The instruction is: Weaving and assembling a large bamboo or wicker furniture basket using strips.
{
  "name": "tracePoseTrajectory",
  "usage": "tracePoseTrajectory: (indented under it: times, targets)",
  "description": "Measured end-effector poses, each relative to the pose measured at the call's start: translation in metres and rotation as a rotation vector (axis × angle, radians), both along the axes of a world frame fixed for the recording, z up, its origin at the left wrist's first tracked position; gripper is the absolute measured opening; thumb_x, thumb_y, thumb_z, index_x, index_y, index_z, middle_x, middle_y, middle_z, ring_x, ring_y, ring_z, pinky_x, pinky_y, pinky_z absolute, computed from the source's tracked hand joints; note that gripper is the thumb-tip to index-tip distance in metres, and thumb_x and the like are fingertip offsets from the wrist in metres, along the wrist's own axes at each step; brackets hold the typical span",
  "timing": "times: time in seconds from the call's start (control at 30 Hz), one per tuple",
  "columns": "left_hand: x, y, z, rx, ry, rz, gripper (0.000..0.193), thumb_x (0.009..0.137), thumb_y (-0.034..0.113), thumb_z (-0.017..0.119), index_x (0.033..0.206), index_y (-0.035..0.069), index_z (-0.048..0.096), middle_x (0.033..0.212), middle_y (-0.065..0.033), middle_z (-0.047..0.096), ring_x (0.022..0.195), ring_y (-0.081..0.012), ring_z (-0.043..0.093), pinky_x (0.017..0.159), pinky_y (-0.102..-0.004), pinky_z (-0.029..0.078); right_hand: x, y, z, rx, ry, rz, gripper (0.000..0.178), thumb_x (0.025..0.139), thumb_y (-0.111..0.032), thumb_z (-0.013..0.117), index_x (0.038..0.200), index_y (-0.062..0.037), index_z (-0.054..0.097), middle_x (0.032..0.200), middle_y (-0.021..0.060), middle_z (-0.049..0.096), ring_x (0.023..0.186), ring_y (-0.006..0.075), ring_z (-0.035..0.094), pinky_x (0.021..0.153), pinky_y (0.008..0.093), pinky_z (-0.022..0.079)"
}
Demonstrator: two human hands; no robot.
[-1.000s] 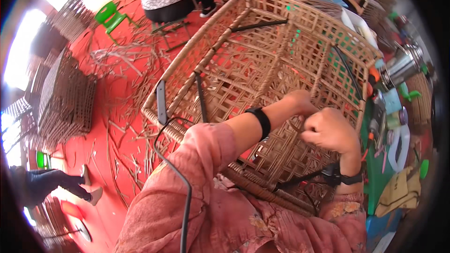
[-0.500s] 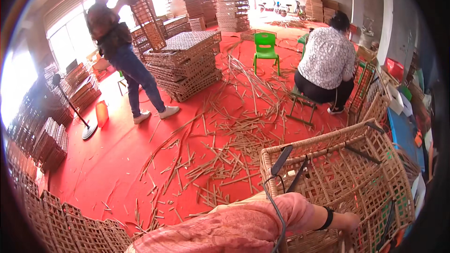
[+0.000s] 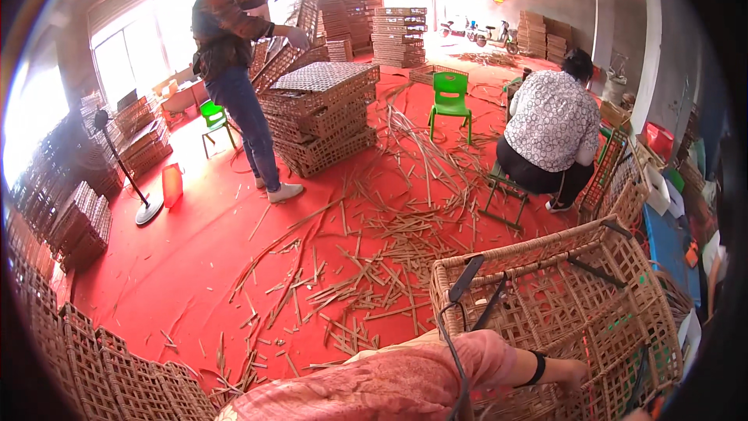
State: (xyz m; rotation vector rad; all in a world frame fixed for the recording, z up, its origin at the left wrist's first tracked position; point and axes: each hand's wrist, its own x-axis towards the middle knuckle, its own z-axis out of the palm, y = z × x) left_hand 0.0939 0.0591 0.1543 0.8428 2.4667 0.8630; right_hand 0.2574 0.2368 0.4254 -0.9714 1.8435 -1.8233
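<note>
A large brown woven basket (image 3: 530, 312) with a thick wrapped rim lies tilted at the lower right, its open lattice facing up. Dark straps (image 3: 467, 278) are fixed along its rim and inside. My left arm, in a pink sleeve with a black wristband, reaches across it from the lower left. At the lattice, my left hand (image 3: 575, 376) is closed with its fingers curled downward; whatever they pinch is hidden. Only a sliver of my right hand (image 3: 639, 415) shows at the bottom edge beside the basket, its fingers out of sight. A dark cord (image 3: 460, 359) hangs in front of my sleeve.
Cut strips (image 3: 389, 265) litter the red floor covering. One person (image 3: 234, 31) stands by stacked woven trays (image 3: 323, 109), handling a tray; another (image 3: 552, 121) sits low at the right. Woven pieces (image 3: 117, 366) line the lower left. A green chair (image 3: 450, 101) stands mid-room.
My left hand has shifted slightly left over the basket, and a sliver of my right hand has appeared. The standing person has lowered and tilted the tray. The whole view has moved slightly.
</note>
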Motion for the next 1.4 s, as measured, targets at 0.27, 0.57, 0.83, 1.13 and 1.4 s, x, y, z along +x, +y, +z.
tracePoseTrajectory:
  times: [0.27, 0.57, 0.83, 1.13, 1.4]
  targets:
    - [0.062, -0.033, 0.010, 1.071, -0.410, 0.157, 0.013, 0.076, 0.018, 0.065, 0.080, 0.005, 0.068, 0.069, -0.0033, 0.062, 0.065, -0.0114, 0.055, 0.060, -0.0305, 0.049, -0.026, -0.059, -0.038, 0.475, -0.149, -0.284, 0.018, 0.074, -0.007, 0.056, 0.088, 0.0010, 0.061, 0.063, 0.0008, 0.056, 0.054, 0.0067, 0.051, 0.047, 0.0202, 0.037]
    - [0.029, -0.009, 0.000, 0.355, -0.306, 0.060, 0.016, 0.071, 0.006, 0.072, 0.085, 0.000, 0.071, 0.067, -0.0061, 0.067, 0.052, -0.0101, 0.060, 0.048, -0.0287, 0.048, -0.007, -0.040, -0.018, 0.407, 0.083, -0.685, 0.021, 0.088, -0.017, 0.061, 0.103, -0.0020, 0.063, 0.083, -0.0014, 0.063, 0.067, 0.0040, 0.056, 0.059, 0.0189, 0.043]
    - [0.047, -0.003, -0.007, 0.379, -0.268, 0.076, 0.007, 0.071, 0.011, 0.067, 0.070, 0.005, 0.064, 0.059, -0.0053, 0.059, 0.048, -0.0136, 0.053, 0.045, -0.0317, 0.041, -0.015, 0.007, -0.073, 0.284, 0.174, -0.842, 0.023, 0.088, -0.019, 0.063, 0.106, -0.0049, 0.062, 0.079, -0.0040, 0.059, 0.065, 0.0040, 0.053, 0.054, 0.0196, 0.041]
    - [-0.004, 0.026, -0.033, 0.093, -0.047, 0.082, 0.019, 0.070, 0.022, 0.068, 0.076, 0.005, 0.069, 0.075, -0.0106, 0.067, 0.061, -0.0251, 0.059, 0.054, -0.0387, 0.048, -0.028, -0.032, -0.154, 0.805, 0.125, -0.667, 0.035, 0.092, -0.022, 0.058, 0.120, -0.0022, 0.058, 0.117, 0.0146, 0.059, 0.108, 0.0267, 0.056, 0.090, 0.0390, 0.045]
    - [-0.048, 0.072, -0.112, 0.341, -0.247, 0.104, 0.023, 0.086, 0.022, 0.062, 0.092, 0.001, 0.067, 0.093, -0.0122, 0.067, 0.079, -0.0258, 0.062, 0.067, -0.0358, 0.050, -0.024, -0.052, -0.166, 0.851, 0.129, -0.660, 0.037, 0.094, -0.027, 0.055, 0.118, 0.0005, 0.059, 0.117, 0.0150, 0.061, 0.109, 0.0275, 0.056, 0.092, 0.0389, 0.043]
